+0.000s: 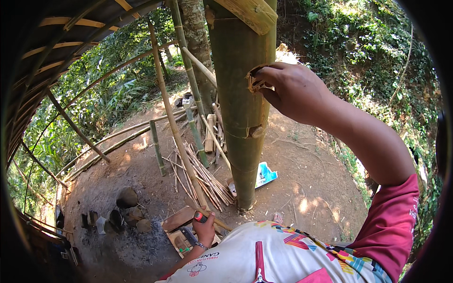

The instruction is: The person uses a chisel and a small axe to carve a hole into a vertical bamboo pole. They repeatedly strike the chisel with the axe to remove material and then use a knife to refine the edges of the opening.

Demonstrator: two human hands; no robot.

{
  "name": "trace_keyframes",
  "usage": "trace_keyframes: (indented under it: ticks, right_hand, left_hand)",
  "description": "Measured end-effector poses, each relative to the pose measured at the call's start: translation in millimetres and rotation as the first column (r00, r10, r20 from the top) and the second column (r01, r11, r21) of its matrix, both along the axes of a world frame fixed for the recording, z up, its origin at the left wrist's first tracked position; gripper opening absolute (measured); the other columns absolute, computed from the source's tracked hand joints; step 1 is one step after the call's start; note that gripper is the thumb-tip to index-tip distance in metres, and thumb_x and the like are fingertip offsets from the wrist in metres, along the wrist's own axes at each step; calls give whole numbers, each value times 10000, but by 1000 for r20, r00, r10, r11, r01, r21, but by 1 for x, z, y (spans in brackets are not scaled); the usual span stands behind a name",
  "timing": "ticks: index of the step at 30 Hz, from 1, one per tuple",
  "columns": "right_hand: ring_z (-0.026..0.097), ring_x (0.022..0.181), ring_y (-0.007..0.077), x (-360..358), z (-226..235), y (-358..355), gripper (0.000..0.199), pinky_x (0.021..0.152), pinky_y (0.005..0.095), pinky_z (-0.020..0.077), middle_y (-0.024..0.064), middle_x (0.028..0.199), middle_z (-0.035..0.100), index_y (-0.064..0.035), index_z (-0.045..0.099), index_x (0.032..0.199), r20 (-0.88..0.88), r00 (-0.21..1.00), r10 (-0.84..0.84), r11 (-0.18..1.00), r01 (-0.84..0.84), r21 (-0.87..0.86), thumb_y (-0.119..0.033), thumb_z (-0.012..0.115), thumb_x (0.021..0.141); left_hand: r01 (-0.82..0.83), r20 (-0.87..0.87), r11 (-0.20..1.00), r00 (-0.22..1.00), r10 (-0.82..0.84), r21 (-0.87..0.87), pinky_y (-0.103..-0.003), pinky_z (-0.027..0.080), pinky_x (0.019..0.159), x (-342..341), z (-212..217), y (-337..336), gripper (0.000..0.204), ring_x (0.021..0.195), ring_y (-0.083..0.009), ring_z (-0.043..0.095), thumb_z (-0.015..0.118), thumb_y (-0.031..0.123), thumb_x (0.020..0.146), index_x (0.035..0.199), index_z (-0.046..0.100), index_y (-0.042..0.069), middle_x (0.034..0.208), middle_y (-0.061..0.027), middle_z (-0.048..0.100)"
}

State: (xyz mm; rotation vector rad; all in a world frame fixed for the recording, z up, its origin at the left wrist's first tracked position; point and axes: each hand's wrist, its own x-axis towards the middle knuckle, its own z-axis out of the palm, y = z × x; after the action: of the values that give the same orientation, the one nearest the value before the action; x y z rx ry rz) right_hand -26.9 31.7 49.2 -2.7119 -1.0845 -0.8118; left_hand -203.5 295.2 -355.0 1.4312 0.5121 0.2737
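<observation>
A thick green bamboo post (233, 113) rises in front of me, with a rough-edged hole (252, 80) cut high in its right side. My right hand (295, 92) is raised to this hole, thumb and fingers closed on pale bamboo splinters (257, 86) at its edge; the fingertips are partly hidden. Low beside my body, my left hand (204, 231) is wrapped round a tool with a red-and-black handle (200, 217). The tool's working end is out of sight. Across the post's top lies a cut bamboo piece (250, 14).
Thin sticks (205, 177) lie piled left of the post, near slanting bamboo poles (165, 104). A blue-and-white container (266, 174) sits behind its base. Blackened stones (126, 198) stand on ashy ground at left. A wooden box (179, 219) is by my left hand.
</observation>
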Motion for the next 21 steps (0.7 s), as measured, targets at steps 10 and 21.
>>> trace_keyframes:
  ticks: [10,21]
  right_hand:
    - [668,789,308,9,11,5,95,653,417,557,130,883,645,-36,646,899,270,954,126,904,2,-427,-110,588,882]
    - [663,712,367,-3,4,20,321,676,465,534,206,760,670,17,682,898,-372,887,-274,954,301,14,-254,531,980]
  left_hand:
    - [17,33,999,999,-19,37,-275,500,776,4,-7,1,379,823,-114,626,750,33,846,1190,598,-10,909,-30,674]
    - [10,44,1000,999,-11,14,-279,511,768,-5,-21,9,367,819,-120,637,740,30,855,1191,600,-12,919,-42,681]
